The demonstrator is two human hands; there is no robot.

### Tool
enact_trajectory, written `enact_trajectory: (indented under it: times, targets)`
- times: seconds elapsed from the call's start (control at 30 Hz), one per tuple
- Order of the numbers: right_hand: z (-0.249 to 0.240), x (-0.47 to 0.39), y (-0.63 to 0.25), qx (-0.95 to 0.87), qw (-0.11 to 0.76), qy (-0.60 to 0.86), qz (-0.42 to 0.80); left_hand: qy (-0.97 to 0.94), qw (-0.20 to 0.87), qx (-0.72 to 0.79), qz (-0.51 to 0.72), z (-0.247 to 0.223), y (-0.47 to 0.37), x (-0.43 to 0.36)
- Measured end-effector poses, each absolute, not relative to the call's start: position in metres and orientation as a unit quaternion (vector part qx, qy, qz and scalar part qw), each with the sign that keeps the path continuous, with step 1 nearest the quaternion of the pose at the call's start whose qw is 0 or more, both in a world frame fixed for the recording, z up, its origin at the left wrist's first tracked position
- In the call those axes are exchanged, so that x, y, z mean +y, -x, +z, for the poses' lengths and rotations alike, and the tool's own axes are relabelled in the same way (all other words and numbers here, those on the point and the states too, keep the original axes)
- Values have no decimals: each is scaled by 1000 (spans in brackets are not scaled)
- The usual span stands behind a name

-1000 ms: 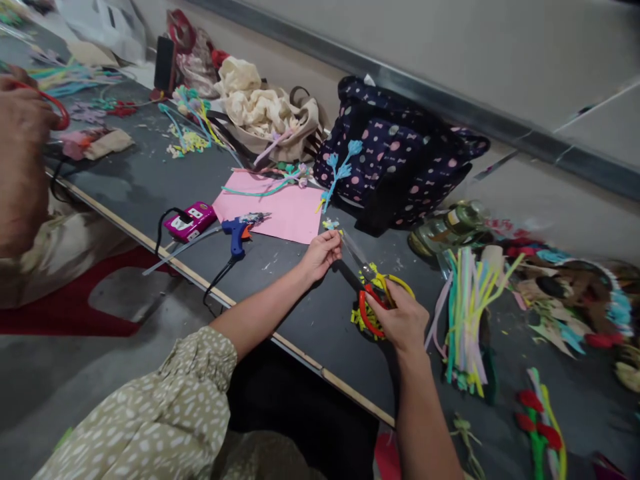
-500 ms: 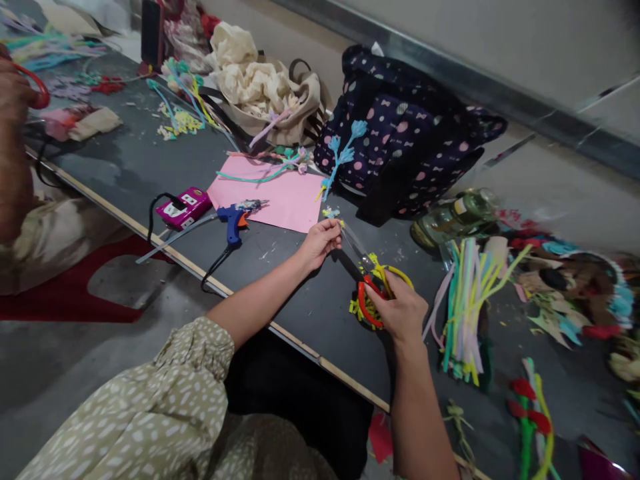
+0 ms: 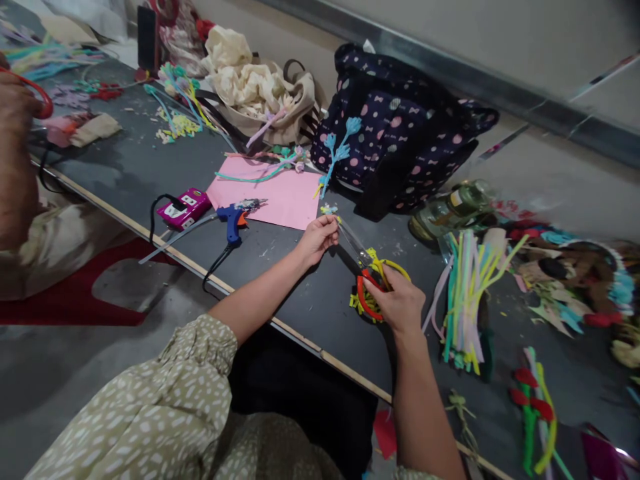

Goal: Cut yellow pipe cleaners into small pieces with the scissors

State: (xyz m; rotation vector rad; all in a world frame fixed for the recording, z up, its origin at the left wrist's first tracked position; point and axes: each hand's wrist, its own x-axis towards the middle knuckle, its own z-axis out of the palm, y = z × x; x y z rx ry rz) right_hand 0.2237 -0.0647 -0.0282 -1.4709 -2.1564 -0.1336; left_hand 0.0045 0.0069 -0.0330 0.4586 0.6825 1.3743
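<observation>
My right hand [image 3: 400, 297] is wrapped round the handles of the scissors [image 3: 371, 280], one handle loop red and the other yellow. The blades are parted and point up and left toward my left hand [image 3: 321, 239]. That hand is closed in a pinch, with a small yellow pipe cleaner piece [image 3: 339, 219] showing at its fingertips by the blade tips. Under the scissors lies a heap of short yellow cut pieces [image 3: 356, 305], partly hidden by the handles. Beyond my left hand, a few blue and yellow bits [image 3: 328, 209] lie on the dark table [image 3: 295, 293].
A blue glue gun [image 3: 233, 222] and a magenta power box [image 3: 184, 208] lie left, beside pink paper [image 3: 280, 200]. A blue pipe cleaner flower [image 3: 336, 153] leans near a dotted bag [image 3: 395, 133]. Pipe cleaners [image 3: 467, 300] and a glass jar [image 3: 453, 210] are right. Another person's hand [image 3: 17, 93] is far left.
The whole view has shifted slightly. Both hands keep nearly the same pose, with the scissors blades still parted by my left fingertips.
</observation>
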Motion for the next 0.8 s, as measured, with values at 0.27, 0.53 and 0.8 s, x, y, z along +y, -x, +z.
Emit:
enact_trajectory:
  times: [0.27, 0.53, 0.8]
  targets:
    - [-32, -64, -224, -791, 257, 555, -33, -216, 692, 306, 617, -33, -3, 7]
    - [-34, -64, -222, -787, 264, 558, -20, -210, 691, 303, 621, -35, -3, 7]
    - [-33, -64, -219, -781, 252, 571, -17, -207, 695, 302, 618, -37, -1, 8]
